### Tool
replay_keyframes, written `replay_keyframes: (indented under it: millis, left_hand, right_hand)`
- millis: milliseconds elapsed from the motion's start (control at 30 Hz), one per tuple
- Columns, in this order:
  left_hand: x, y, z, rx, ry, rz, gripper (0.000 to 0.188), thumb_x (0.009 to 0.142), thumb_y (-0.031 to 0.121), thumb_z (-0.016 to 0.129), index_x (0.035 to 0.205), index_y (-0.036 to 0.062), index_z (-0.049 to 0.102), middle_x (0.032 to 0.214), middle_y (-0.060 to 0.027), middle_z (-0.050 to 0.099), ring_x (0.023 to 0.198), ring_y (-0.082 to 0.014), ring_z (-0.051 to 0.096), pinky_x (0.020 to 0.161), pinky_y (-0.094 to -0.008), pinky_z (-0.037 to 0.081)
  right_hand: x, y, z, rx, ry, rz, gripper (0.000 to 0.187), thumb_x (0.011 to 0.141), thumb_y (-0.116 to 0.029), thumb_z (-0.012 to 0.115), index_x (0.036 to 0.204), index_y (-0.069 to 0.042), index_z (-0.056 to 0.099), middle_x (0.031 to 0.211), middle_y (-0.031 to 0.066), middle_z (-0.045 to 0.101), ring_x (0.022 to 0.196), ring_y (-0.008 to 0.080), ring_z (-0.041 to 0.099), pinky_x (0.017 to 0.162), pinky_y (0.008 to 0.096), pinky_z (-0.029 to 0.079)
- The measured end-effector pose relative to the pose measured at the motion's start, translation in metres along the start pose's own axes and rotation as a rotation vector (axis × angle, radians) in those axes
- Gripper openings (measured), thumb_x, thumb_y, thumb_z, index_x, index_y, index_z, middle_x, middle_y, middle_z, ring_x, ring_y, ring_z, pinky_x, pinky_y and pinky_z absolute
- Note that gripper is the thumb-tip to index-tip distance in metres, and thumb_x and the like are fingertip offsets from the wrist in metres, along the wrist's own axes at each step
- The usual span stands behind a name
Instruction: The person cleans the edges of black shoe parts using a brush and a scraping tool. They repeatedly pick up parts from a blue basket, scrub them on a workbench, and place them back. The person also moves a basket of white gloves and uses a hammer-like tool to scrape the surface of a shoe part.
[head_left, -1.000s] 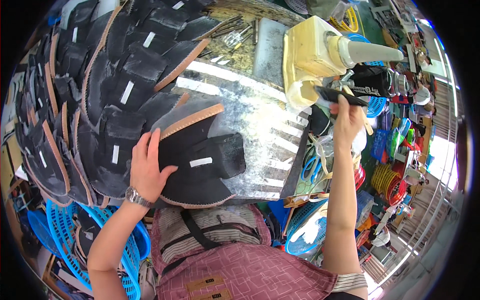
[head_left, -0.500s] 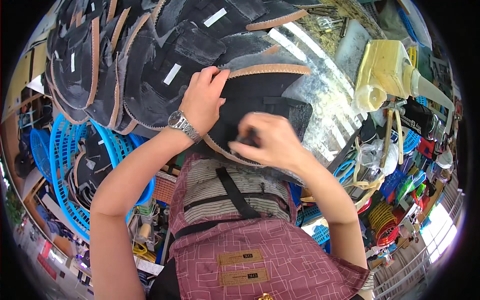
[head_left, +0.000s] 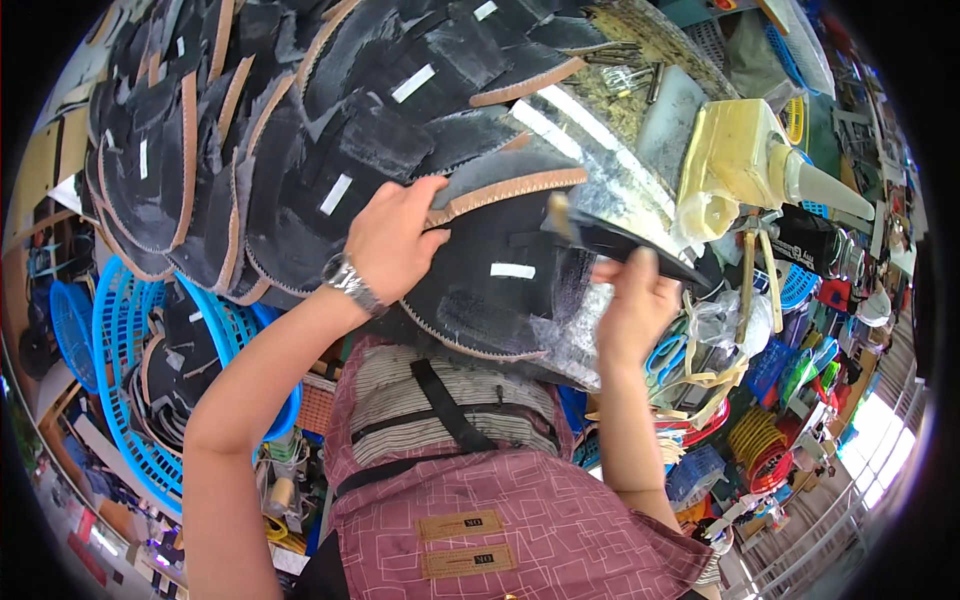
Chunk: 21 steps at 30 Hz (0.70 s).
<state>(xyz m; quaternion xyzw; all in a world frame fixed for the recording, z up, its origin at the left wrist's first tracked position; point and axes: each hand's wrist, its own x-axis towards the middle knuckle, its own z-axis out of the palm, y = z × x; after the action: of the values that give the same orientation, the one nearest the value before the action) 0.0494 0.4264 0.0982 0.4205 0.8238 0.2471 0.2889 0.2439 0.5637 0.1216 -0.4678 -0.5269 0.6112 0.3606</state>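
Observation:
In front of me lies a black shoe-upper piece (head_left: 465,275) with a tan zigzag-cut edge and a small white strip (head_left: 513,270) on it. My left hand (head_left: 395,240), with a metal watch at the wrist, grips its upper left edge, thumb lying on the black surface. Right of the piece, my right hand (head_left: 640,300) is closed around a long dark tool (head_left: 625,240) that resembles a brush. Its tan end is blurred and stands over the piece's right part. Greyish smears mark the piece's lower right area.
Several similar black pieces (head_left: 270,190) overlap across the left and far side. A yellowed plastic container (head_left: 735,150) stands right of the whitish, stained work surface (head_left: 590,130). Below left is a blue plastic basket (head_left: 110,350) holding black pieces. Cords and bags (head_left: 720,320) crowd the right.
My right hand has moved right, off the middle of the piece, uncovering the white strip. The long tool now shows more fully. My left hand stays at the edge; the view has shifted slightly.

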Motion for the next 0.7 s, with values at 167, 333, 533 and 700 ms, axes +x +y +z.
replay_keyframes:
  millis: [167, 333, 533, 700]
  left_hand:
    - [0.024, -0.019, -0.008, -0.356, -0.284, -0.22, 0.03, 0.087, 0.017, 0.053, 0.111, -0.0006, 0.056, 0.09, -0.0076, 0.064, 0.081, -0.0101, 0.058, 0.074, -0.0254, 0.046]
    - [0.036, -0.045, 0.004, -0.783, -0.402, -0.386, 0.041, 0.091, 0.033, 0.044, 0.101, -0.0023, 0.061, 0.078, -0.0097, 0.065, 0.072, -0.013, 0.058, 0.069, -0.0297, 0.045]
    - [0.034, -0.024, -0.005, -0.37, -0.221, 0.0, 0.029, 0.084, 0.027, 0.059, 0.098, 0.0024, 0.063, 0.057, -0.0089, 0.051, 0.054, -0.0099, 0.048, 0.055, -0.0272, 0.041]
    - [0.04, -0.025, -0.017, -0.243, -0.256, 0.251, 0.028, 0.076, 0.02, 0.065, 0.1, 0.0055, 0.062, 0.067, -0.0124, 0.061, 0.06, -0.021, 0.059, 0.057, -0.0315, 0.045]
  right_hand:
    - [0.005, 0.051, 0.031, -0.302, 0.036, -0.237, 0.013, 0.086, -0.002, 0.054, 0.097, 0.003, 0.06, 0.08, 0.0091, 0.064, 0.071, 0.0133, 0.062, 0.063, 0.0258, 0.05]
    - [-0.038, 0.059, 0.063, -0.461, -0.466, -0.63, 0.032, 0.063, 0.01, 0.055, 0.092, 0.002, 0.061, 0.091, 0.0158, 0.063, 0.078, 0.0275, 0.064, 0.069, 0.0316, 0.052]
    - [-0.064, 0.058, 0.043, -0.52, -0.931, -0.63, 0.036, 0.057, 0.007, 0.056, 0.092, 0.0, 0.059, 0.097, 0.0137, 0.061, 0.077, 0.0253, 0.064, 0.063, 0.0313, 0.054]
    - [-0.055, 0.045, 0.055, -0.458, -0.978, -0.608, 0.035, 0.058, 0.007, 0.057, 0.092, 0.0, 0.057, 0.093, 0.0134, 0.061, 0.071, 0.0257, 0.063, 0.059, 0.0329, 0.053]
